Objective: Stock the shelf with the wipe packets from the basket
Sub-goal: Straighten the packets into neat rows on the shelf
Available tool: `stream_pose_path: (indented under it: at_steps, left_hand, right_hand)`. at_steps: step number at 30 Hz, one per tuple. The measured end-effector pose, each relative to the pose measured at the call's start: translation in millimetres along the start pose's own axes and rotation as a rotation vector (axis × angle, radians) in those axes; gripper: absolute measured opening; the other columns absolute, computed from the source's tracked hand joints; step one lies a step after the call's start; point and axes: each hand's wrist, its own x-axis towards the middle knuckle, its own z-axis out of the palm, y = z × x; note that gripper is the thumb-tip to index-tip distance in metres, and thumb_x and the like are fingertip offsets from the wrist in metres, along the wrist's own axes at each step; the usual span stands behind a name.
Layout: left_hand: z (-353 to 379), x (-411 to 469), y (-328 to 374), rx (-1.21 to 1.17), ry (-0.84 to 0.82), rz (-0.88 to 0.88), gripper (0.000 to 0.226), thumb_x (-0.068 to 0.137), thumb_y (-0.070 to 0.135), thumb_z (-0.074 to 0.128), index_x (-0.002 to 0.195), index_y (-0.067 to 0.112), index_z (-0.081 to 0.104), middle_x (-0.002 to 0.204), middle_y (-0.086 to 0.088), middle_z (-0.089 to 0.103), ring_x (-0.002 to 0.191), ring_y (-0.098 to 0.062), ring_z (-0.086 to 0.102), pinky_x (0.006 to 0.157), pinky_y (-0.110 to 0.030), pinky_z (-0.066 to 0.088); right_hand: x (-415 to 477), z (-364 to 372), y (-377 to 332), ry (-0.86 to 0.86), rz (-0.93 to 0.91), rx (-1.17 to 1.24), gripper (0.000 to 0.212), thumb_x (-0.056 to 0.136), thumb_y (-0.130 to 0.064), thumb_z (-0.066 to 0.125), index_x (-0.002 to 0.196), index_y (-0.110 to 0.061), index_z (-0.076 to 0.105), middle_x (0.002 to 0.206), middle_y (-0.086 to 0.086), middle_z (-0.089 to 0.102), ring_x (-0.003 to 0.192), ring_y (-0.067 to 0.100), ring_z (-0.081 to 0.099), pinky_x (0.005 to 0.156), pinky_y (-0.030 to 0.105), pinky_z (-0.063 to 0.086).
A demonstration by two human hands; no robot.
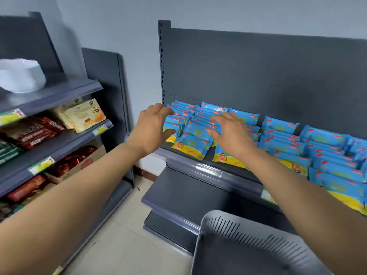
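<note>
Fingers spread and loosely curved, pinching nothing. Left hand at the rows' left end, right hand just over the next stack. Wipe packets were blue above, yellow below, with a cartoon face, overlapped in rows along the shelf. Grey slotted basket sat below.

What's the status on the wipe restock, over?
Left hand, right hand open, spread over wipe packets at shelf left end. Rows line the shelf. Visible part of basket bare. Nothing in the way.
</note>
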Motion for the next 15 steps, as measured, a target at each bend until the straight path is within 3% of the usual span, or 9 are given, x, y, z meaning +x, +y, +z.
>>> stream_pose_path:
  at_steps: [10,15]
  left_hand:
    - [17,46,-114,-0.079,-0.101,0.059,0.051,0.079,0.025,0.071,0.125,0.013,0.051,0.121,-0.007,0.051,0.115,-0.026,0.045,0.095,-0.031,0.026]
    - [31,70,-179,-0.139,-0.201,0.117,0.055,0.079,0.031,0.071,0.126,0.011,0.050,0.122,-0.008,0.051,0.116,-0.025,0.044,0.099,-0.034,0.029]
  right_hand:
    - [91,62,-51,0.020,0.078,0.007,0.041,0.092,-0.027,0.055,0.131,-0.015,0.050,0.131,0.007,0.053,0.124,0.028,0.043,0.103,0.038,0.032]
    - [130,102,-83,-0.052,0.171,-0.009,0.044,0.091,-0.028,0.057,0.133,-0.015,0.049,0.133,0.008,0.051,0.125,0.028,0.042,0.104,0.040,0.034]
